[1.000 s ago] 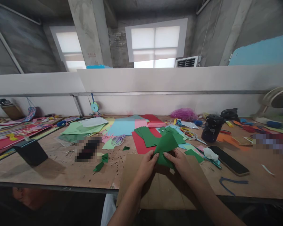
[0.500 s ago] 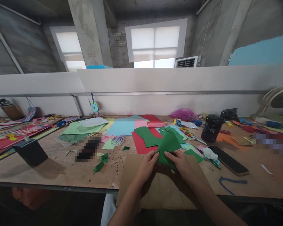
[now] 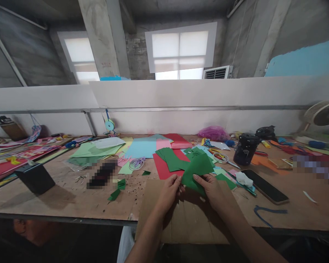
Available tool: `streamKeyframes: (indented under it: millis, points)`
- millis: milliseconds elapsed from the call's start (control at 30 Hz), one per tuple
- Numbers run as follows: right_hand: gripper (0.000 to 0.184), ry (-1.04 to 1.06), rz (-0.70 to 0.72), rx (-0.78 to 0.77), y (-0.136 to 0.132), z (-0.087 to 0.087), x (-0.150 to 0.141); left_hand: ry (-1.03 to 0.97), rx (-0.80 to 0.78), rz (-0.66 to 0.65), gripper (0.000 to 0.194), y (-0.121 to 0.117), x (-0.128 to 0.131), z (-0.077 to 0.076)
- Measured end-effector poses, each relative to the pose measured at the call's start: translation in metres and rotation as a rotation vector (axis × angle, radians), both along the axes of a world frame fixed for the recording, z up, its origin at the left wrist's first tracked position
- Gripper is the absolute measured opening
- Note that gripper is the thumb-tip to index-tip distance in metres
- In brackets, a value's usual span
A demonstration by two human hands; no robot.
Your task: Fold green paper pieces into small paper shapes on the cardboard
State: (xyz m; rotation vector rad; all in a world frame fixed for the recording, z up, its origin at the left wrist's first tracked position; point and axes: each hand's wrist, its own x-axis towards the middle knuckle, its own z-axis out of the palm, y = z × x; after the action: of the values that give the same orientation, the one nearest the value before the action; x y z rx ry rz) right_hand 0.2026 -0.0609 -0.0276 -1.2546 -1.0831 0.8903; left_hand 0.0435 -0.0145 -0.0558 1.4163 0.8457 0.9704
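Observation:
A piece of green paper [image 3: 197, 170] is held up over a brown cardboard sheet [image 3: 192, 226]. My right hand [image 3: 210, 188] grips its lower right part, thumb lying on the near face and the other fingers behind. My left hand [image 3: 170, 191] is closed in a pinch at the paper's left edge; its fingertips partly hide what they grip. Just beyond, a fan of green paper pieces [image 3: 173, 160] rests on red paper [image 3: 160, 168]. More green pieces [image 3: 222, 179] lie to the right of the held paper.
Scissors [image 3: 227, 160], a black cup [image 3: 246, 149] and a phone [image 3: 265, 186] are on the right. Green scraps [image 3: 115, 194], a roll of purple strips [image 3: 136, 164] and a black box [image 3: 35, 178] are on the left. A white partition [image 3: 164, 93] runs behind the table.
The green paper has tilted and shifted slightly right. My left thumb has moved off its face to the left edge, while my right hand keeps its grip.

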Motion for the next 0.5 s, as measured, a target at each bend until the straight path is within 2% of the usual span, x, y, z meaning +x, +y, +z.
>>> streamKeyframes:
  millis: [233,367,500]
  points:
    - [0.026,-0.029,0.013,-0.016,0.004,-0.008,0.003,-0.012,0.078,0.006,0.040,0.001,0.003,-0.005]
    - [0.026,0.062,0.096,0.033,0.008,-0.016,0.003,-0.023,0.071,-0.009,0.037,0.002,0.004,-0.006]
    - [0.025,0.197,0.092,0.004,0.010,-0.019,0.006,-0.023,0.047,0.008,0.037,0.002,0.003,-0.001]
